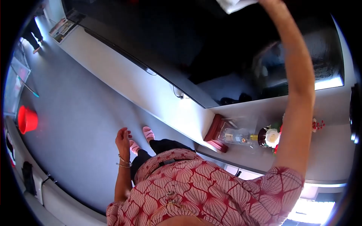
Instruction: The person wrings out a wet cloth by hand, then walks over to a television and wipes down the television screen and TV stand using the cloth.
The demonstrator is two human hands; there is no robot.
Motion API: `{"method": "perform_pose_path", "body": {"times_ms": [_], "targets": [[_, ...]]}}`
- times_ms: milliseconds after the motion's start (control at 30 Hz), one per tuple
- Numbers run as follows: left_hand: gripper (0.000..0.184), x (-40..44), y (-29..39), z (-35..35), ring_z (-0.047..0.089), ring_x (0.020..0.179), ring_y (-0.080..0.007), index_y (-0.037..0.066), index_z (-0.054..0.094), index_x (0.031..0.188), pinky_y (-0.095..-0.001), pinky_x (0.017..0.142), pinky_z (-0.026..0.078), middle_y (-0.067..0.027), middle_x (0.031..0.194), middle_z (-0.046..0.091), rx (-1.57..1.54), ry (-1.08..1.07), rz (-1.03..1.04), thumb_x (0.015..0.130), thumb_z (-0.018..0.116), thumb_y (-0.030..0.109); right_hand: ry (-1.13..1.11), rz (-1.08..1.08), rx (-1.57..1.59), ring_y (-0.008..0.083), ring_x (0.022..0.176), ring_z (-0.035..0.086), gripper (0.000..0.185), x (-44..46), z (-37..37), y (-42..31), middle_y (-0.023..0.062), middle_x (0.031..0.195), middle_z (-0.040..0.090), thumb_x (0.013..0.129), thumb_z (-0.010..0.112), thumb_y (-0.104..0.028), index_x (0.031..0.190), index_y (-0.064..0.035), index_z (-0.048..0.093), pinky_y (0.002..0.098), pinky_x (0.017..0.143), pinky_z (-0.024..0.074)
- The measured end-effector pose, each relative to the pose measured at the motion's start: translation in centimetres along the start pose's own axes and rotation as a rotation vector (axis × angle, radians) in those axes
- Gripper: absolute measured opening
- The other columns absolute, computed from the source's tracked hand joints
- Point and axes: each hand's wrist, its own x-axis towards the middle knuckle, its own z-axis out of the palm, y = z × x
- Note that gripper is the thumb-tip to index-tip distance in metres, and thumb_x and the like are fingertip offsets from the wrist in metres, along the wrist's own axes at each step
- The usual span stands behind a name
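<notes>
My right arm is raised across a large black television screen (162, 49). At the top edge of the head view, my right hand (270, 3) is closed on a white cloth (235, 4) in front of the screen. The picture's edge cuts off part of that hand and cloth. On the right, the dark glass shows smeary streaks and reflections. My left hand (122, 140) hangs beside my body over the grey floor, fingers loosely bent and apart, holding nothing. A bracelet circles that wrist.
Below the screen runs a white ledge (113, 67). Near its end stands a clear case (235, 136) with a bottle inside, beside a white flower (272, 138). A red bucket (28, 119) stands on the floor at left. A person's legs (33, 34) show far off. A pale sofa (64, 199) lies lower left.
</notes>
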Motion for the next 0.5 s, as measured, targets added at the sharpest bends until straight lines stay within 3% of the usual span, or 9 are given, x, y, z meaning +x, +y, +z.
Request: {"method": "perform_pose_path", "body": {"times_ms": [67,133,167,233,267,300,333,400,500], "targets": [[0.02,-0.2,0.2,-0.3,0.055,0.061,-0.0108,0.001,0.054,0.098,-0.0195,0.046,0.036,-0.0065,0.079,0.059,0.028,-0.018,-0.01,0.084,0.047,0.013,-0.079,-0.105,0.103,0.0302,0.109,0.041,0.047,-3.6,4.3,-3.9,0.0099,0.113,0.051,0.079,0.039,-0.046,0.112,-0.0159,0.052,0.0553,0.089,0.0274],[0.017,-0.8,1.0,-0.3,0.053,0.059,-0.0124,-0.002,0.054,0.094,-0.0231,0.055,0.045,-0.0077,0.076,0.058,0.017,0.024,-0.087,0.083,0.047,0.008,-0.727,-0.145,0.156,0.014,0.087,0.054,0.025,-5.6,-1.3,-9.1,-0.0018,0.088,0.059,0.078,0.053,-0.038,0.096,-0.0237,0.062,0.0309,0.085,0.0371],[0.017,-1.1,0.6,-0.5,0.053,0.059,-0.012,-0.002,0.054,0.094,-0.0229,0.055,0.044,-0.0075,0.075,0.058,-0.015,0.032,-0.085,0.084,0.047,0.009,-0.588,-0.398,0.237,0.0192,0.092,0.052,0.032,-9.7,1.2,-11.1,-0.0012,0.091,0.058,0.075,0.057,-0.038,0.103,-0.0224,0.058,0.035,0.08,0.0425],[0.017,-1.8,-0.2,-1.1,0.053,0.059,-0.012,-0.002,0.054,0.094,-0.023,0.055,0.044,-0.0076,0.075,0.058,-0.018,0.059,-0.083,0.084,0.046,0.009,-0.383,-0.46,0.604,0.0155,0.096,0.05,0.029,-20.4,7.1,-17.6,0.0002,0.1,0.055,0.077,0.055,-0.025,0.106,-0.0195,0.056,0.0272,0.082,0.0404],[0.018,-2.2,-0.7,-1.6,0.053,0.059,-0.0119,-0.002,0.054,0.095,-0.023,0.055,0.044,-0.0076,0.074,0.058,-0.012,0.089,-0.088,0.084,0.046,0.009,-0.834,-0.198,1.073,0.0186,0.1,0.048,0.037,-23.1,5.5,-19.5,0.0027,0.108,0.052,0.079,0.05,-0.015,0.116,-0.0181,0.048,0.0261,0.086,0.04],[0.018,-2.5,-1.2,-2.1,0.054,0.059,-0.0119,-0.002,0.054,0.095,-0.0231,0.055,0.044,-0.0077,0.074,0.058,0.003,0.112,-0.085,0.084,0.046,0.009,-0.837,-0.363,1.096,0.0182,0.104,0.047,0.04,-27.8,6.7,-21.2,0.0032,0.112,0.051,0.081,0.044,-0.01,0.12,-0.0172,0.044,0.027,0.088,0.039],[0.018,-2.8,-1.5,-2.5,0.054,0.059,-0.0119,-0.002,0.054,0.095,-0.0231,0.055,0.044,-0.0077,0.074,0.058,-0.001,0.108,-0.077,0.084,0.046,0.009,-1.126,-0.291,1.107,0.0166,0.108,0.045,0.04,-30.3,5.9,-21.8,0.0016,0.117,0.049,0.082,0.04,-0.007,0.121,-0.0173,0.043,0.026,0.088,0.0391],[0.018,-3.1,-2.2,-3.1,0.054,0.059,-0.0124,-0.002,0.054,0.095,-0.0234,0.055,0.044,-0.0077,0.074,0.058,0.027,0.153,-0.121,0.084,0.046,0.009,-0.826,-0.629,0.892,0.0152,0.106,0.047,0.035,-36.4,6.2,-21.2,0.0007,0.114,0.051,0.083,0.039,-0.009,0.116,-0.0175,0.049,0.026,0.087,0.0399],[0.018,-2.0,-3.7,-3.2,0.054,0.06,-0.0136,-0.003,0.054,0.094,-0.0236,0.055,0.043,-0.0078,0.074,0.058,0.057,0.079,-0.097,0.083,0.047,0.01,-1.073,-0.34,0.907,0.0171,0.095,0.055,0.026,-34.9,3.1,-16.8,0.0005,0.102,0.058,0.081,0.044,-0.016,0.102,-0.0179,0.059,0.0265,0.085,0.0421]]}}
